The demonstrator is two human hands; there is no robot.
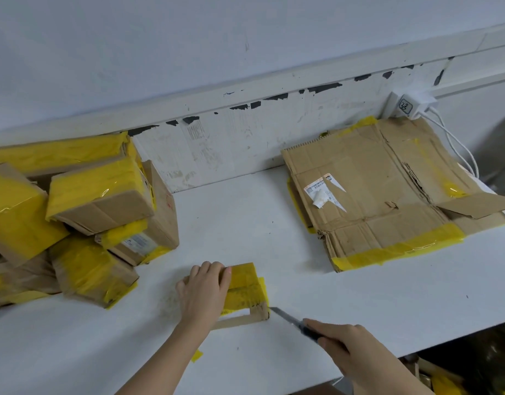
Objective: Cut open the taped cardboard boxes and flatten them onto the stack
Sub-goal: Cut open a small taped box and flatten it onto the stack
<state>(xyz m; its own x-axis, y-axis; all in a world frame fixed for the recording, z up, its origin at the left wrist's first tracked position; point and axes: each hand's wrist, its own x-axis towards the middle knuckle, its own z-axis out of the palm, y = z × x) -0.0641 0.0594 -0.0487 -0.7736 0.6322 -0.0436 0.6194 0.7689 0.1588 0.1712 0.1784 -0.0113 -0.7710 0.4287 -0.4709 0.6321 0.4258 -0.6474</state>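
The left hand (204, 292) is gripping the small yellow-taped box (247, 292) mid-worktop (359, 309), fingers curled over its top. The right hand (339, 342) is clamping a utility knife (288, 317), its blade tip touching the box's near right corner, between the taped boxes (74, 218) and the flattened stack (373, 195).

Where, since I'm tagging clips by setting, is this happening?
Likely a parcel-unpacking or recycling bench in a back room: a pile of yellow-taped boxes, a stack of flattened cardboard, and a scuffed white table against a chipped wall.
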